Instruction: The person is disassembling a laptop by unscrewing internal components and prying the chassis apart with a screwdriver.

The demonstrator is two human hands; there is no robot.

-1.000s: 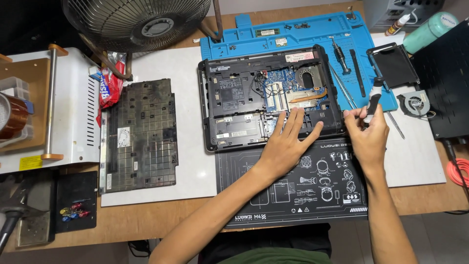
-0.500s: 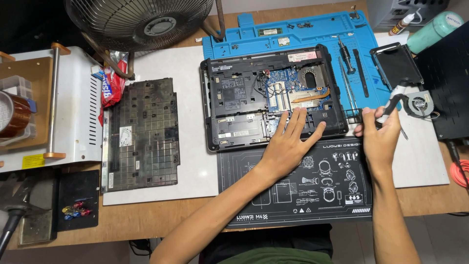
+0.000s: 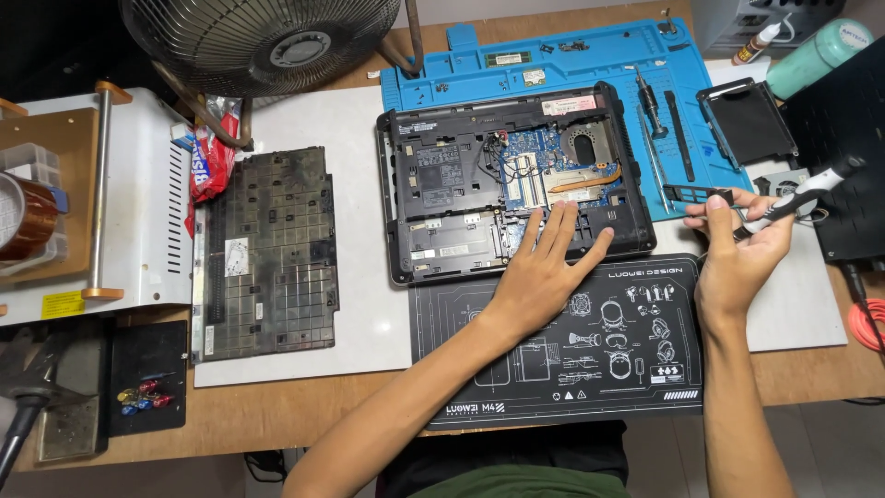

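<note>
L hand on laptop, R hand w/ screwdriver

The laptop is cased in matt black plastic, with a green board and a copper pipe laid bare inside. A tool of black and white plastic is held in the right hand. A matt black mat, smooth and printed in white, is spread under the left hand. The blue mat looks like soft, matt rubber. The cover is dull, dusty black plastic. The table is seen as bare wood, and the fan as glossy wire metal.
</note>
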